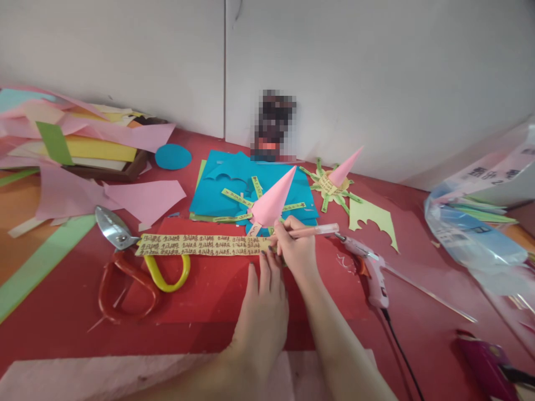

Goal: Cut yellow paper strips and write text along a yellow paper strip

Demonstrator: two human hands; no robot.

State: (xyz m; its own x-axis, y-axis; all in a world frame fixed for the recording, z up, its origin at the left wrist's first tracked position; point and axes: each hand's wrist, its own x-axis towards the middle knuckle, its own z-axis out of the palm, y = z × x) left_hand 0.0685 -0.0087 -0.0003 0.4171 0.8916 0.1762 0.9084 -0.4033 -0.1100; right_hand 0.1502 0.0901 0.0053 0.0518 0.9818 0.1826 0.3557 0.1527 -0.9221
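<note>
My right hand (298, 250) is closed around a pale orange pen (320, 229), its tip down at the right end of a yellow paper strip (200, 245). Rows of handwritten characters cover the strip. My left hand (267, 295) lies flat, fingers stretched, with the fingertips on the strip's lower edge. Just beyond the hands stands a pink paper cone (273, 200) with written yellow-green strips fanning out from its base. Scissors (125, 250) with one red and one yellow handle loop touch the strip's left end.
Blue paper sheets (213, 192) lie behind the cone. A second pink cone (345, 170) on a yellow base stands back right, near a cut light-green scrap (374, 217). A pink glue gun (371, 267) with its cord lies right. Paper scraps (96, 150) pile up left; a plastic bag (480, 206) sits far right.
</note>
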